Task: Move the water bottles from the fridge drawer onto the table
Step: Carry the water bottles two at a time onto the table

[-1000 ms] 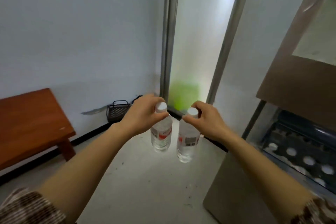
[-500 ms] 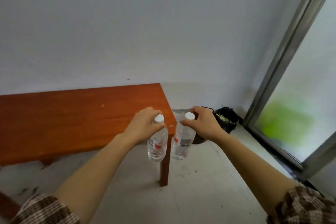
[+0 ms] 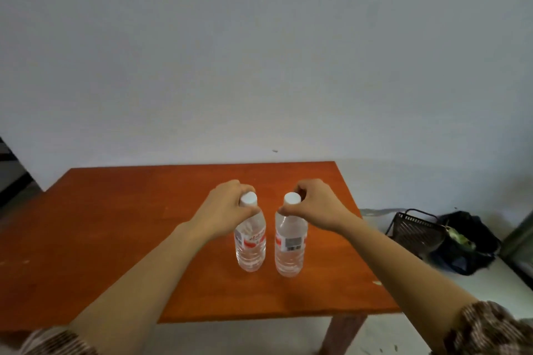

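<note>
While each hand (image 3: pixel 227 210) (image 3: pixel 314 206) pinches a cap over the counter (image 3: pixel 115 225), both water bottles (image 3: pixel 250 239) (image 3: pixel 290 242) seem full, heavy, slick: neck grip suits.

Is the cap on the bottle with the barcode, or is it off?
On. The white cap sits atop the barcode bottle, with the right hand gripping just below it.

Both forearms are bare; brown-and-cream patterned sleeves, the left sleeve (image 3: pixel 57 340) and the right sleeve (image 3: pixel 490 328), sit bunched near the elbows.
</note>
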Available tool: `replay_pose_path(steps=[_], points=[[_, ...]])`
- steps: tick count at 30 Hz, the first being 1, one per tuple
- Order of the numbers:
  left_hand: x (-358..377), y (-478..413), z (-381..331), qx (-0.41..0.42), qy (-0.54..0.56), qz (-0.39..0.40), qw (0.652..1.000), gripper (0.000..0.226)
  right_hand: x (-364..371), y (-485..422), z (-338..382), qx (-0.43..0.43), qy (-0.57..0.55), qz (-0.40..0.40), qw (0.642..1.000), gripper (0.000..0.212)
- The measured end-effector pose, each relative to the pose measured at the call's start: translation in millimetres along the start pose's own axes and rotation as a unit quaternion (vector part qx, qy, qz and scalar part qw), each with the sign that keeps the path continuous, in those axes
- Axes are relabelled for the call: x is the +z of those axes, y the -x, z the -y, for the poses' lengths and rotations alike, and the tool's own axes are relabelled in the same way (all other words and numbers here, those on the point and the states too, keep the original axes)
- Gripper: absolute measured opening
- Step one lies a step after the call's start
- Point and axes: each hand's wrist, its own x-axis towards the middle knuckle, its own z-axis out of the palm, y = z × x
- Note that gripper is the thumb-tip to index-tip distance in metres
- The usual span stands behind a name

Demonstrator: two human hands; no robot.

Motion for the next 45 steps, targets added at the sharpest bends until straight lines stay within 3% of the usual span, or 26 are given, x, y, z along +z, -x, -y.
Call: replay_pose_path(steps=[7, 12, 25, 35, 45], points=[[-22.5, -88.5, 95.0, -0.068, -0.014, -0.036, 0.997, 0.029, 51.8, -132.6, 31.1, -0.002, -0.002, 0.018, 1.0, 0.03], [-34.0, -145.2, 168.3, -0.097, 0.006, -0.038, 0.995, 0.025, 93.2, -216.2, 52.1, 0.015, -0.013, 0.018, 1.0, 0.031], [-49.1, -289.6, 346.1, -0.084, 0.066, 0.019, 0.994, 0.032, 186.6, -415.6, 95.3, 0.086, 0.014, 0.008, 0.996, 0.038], [-31.6, -364.2, 402.6, -0.069, 0.112, -0.012, 0.991, 0.031, 224.3, -507.3, 97.2, 0.107, 0.034, -0.002, 0.994, 0.027], [-18.7, -373.0, 412.7, -0.1, 0.186, -0.065, 0.975, 0.044, 234.6, -519.7, 98.6, 0.131, 0.031, -0.014, 0.991, 0.03]])
